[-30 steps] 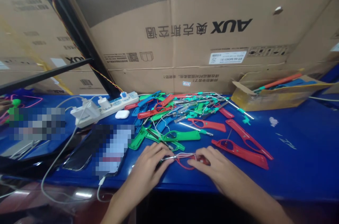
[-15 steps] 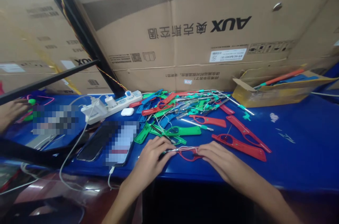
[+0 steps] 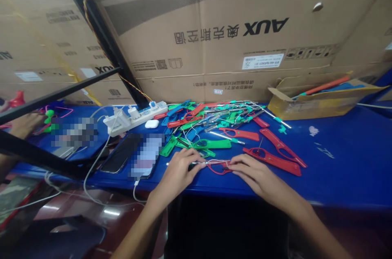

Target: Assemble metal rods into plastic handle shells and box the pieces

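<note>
Both hands are at the table's near edge, working on one red lighter casing (image 3: 218,173) with an oval trigger opening and a white wire along its top. My left hand (image 3: 183,166) is closed around the casing's nozzle end, where a thin metal tube pokes out past the fingers. At the other end, my right hand (image 3: 251,170) pinches the handle part, hiding most of it. Just beyond lies a green casing half (image 3: 219,144). Right of my hands rest a red casing (image 3: 272,162) and another red casing half (image 3: 283,147).
Behind the hands is a pile of coloured casings and metal tubes (image 3: 211,118). A small open carton (image 3: 318,106) stands at back right. To the left are phones (image 3: 121,155), a power strip (image 3: 137,117), a black metal post (image 3: 101,34) and another person's hand (image 3: 27,124).
The camera view has shifted slightly, so the table's contents sit a little differently in frame. Both hands keep their hold on the red casing, with only slight finger movement.
</note>
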`<state>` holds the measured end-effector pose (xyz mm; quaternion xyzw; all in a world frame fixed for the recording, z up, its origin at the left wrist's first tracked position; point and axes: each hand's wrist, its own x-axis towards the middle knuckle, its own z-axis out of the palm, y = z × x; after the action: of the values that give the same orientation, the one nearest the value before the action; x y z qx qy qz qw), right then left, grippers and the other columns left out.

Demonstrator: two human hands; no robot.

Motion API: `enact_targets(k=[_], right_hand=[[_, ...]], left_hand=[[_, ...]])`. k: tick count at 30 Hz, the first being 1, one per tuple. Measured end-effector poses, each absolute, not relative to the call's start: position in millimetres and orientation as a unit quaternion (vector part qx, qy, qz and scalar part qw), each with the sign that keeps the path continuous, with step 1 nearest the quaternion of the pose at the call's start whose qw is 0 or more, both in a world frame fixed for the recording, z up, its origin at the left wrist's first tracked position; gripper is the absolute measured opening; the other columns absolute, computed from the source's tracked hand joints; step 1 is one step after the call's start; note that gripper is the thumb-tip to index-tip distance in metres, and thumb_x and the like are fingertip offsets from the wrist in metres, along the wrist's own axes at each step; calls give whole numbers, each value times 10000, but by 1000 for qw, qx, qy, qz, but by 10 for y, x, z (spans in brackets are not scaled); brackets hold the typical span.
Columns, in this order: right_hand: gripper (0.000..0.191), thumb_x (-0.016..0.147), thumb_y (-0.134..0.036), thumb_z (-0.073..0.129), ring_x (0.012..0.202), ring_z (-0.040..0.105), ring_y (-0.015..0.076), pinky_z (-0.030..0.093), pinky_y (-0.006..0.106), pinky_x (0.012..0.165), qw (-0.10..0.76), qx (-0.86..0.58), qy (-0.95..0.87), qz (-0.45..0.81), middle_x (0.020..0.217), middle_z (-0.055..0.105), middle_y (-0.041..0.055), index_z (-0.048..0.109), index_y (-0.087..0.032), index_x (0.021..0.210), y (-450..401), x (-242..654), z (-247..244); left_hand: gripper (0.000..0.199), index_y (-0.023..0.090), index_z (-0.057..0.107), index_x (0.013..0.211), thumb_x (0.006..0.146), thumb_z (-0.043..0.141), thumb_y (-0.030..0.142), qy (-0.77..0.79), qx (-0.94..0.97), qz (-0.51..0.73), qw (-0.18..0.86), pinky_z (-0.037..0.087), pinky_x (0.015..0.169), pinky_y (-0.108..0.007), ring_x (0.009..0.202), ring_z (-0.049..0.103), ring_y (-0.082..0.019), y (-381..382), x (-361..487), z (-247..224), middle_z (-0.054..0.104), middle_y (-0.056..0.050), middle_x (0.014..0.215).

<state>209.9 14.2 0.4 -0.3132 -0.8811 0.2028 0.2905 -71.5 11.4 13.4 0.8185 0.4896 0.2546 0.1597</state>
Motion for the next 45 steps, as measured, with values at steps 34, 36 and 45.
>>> enact_targets(k=[34,36,45], right_hand=[[266,1049,-224,496,1174,656,220,545,456,1048,266,-348,-890,129,1255,706,74,641,-219,1271,120,2041,29],[265,1046,-228,503,1178,658,224,544,455,1050,267,-353,-888,129,1257,707,79,647,-217,1268,119,2039,30],[256,1045,-237,507,1178,656,221,538,431,1046,283,-355,-880,138,1246,707,82,652,-229,1256,138,2026,27]], left_hand=[[462,369,517,1460,1060,453,147,401,889,191,111,448,964,-402,1102,562,-223,39,-643,159,593,-54,1195],[458,370,529,1452,1060,454,145,397,890,196,108,453,954,-397,1085,568,-219,40,-645,159,601,-54,1186],[390,330,563,1418,1072,449,191,403,885,207,103,475,934,-372,1083,585,-224,32,-625,173,620,-60,1187]])
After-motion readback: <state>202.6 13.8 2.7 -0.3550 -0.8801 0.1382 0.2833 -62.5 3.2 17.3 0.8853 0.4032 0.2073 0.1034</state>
